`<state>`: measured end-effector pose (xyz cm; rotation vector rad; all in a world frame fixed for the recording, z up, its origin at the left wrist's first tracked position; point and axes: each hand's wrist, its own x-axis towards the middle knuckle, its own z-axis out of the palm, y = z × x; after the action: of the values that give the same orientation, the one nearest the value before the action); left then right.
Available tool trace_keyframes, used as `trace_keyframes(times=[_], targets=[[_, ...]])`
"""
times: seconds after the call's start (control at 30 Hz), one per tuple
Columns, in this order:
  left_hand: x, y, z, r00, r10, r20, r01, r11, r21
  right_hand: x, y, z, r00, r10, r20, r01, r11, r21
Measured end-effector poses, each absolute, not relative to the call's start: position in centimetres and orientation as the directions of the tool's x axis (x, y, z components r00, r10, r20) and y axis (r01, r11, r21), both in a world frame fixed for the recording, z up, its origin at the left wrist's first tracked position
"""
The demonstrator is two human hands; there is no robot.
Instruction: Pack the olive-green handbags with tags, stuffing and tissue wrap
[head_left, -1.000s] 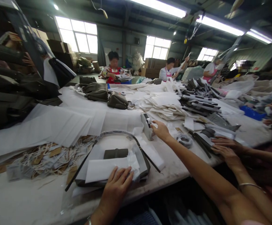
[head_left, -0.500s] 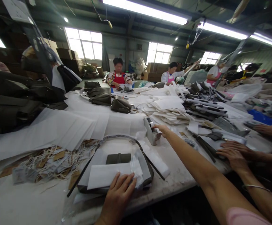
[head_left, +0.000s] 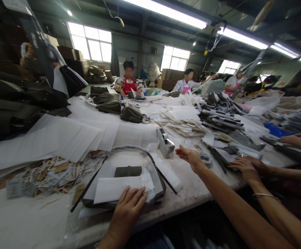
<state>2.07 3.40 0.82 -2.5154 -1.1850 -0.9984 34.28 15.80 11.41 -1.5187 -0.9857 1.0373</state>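
A dark olive handbag [head_left: 128, 171] lies flat on the table in front of me, with white wrapping sheet and clear film over parts of it. Its wrapped handle [head_left: 129, 148] arches away from me. Across the bag's near half rests a folded white sheet [head_left: 111, 190]. My left hand [head_left: 131, 205] lies on this sheet and the bag's near edge, fingers stretched out. To the right, my right hand [head_left: 189, 157] hovers just beside a grey tape dispenser [head_left: 166, 143], apart from it. Its fingers are pressed together; anything small between them is not visible.
Stacked white sheets [head_left: 88, 135] and a heap of stringed tags [head_left: 54, 176] lie left. More handbags [head_left: 131, 113] and a pile of wrapped pieces [head_left: 184, 119] stand behind. A co-worker's hands [head_left: 249, 166] work at close right. Other people sit across the table.
My right hand has come away from the tape dispenser, moving right and towards me. My left hand stays on the bag. The whole view has shifted slightly.
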Motion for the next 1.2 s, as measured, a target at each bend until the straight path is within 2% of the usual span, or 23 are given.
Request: trace_keyframes(times=[0.17, 0.33, 0.5, 0.63, 0.77, 0.93, 1.2], targets=[[2.1, 3.4, 0.6, 0.442, 0.625, 0.643, 0.733, -0.665, 0.143, 34.4, 14.7, 7.8, 0.32, 0.936, -0.144, 0.108, -0.187, -0.976], [2.0, 3.4, 0.6, 0.462, 0.616, 0.638, 0.736, -0.667, 0.112, 35.1, 15.6, 5.9, 0.379, 0.924, -0.039, 0.348, -0.182, -0.92], [2.0, 3.3, 1.1, 0.486, 0.626, 0.61, 0.74, -0.666, 0.094, 37.0, 17.0, 6.7, 0.352, 0.928, 0.12, 0.668, -0.159, -0.727], [2.1, 3.2, 1.0, 0.46, 0.632, 0.624, 0.74, -0.661, 0.124, 37.9, 17.8, 8.2, 0.279, 0.946, 0.166, 0.82, -0.144, -0.554], [2.1, 3.2, 0.8, 0.457, 0.629, 0.629, 0.729, -0.67, 0.141, 38.1, 18.4, 8.9, 0.239, 0.958, 0.158, 0.893, -0.153, -0.424], [2.0, 3.3, 0.9, 0.466, 0.628, 0.624, 0.718, -0.68, 0.148, 37.8, 18.6, 8.2, 0.265, 0.958, 0.111, 0.92, -0.216, -0.327], [1.9, 3.3, 0.7, 0.488, 0.65, 0.582, 0.706, -0.687, 0.175, 38.0, 19.2, 9.2, 0.256, 0.947, 0.193, 0.964, -0.237, -0.119]])
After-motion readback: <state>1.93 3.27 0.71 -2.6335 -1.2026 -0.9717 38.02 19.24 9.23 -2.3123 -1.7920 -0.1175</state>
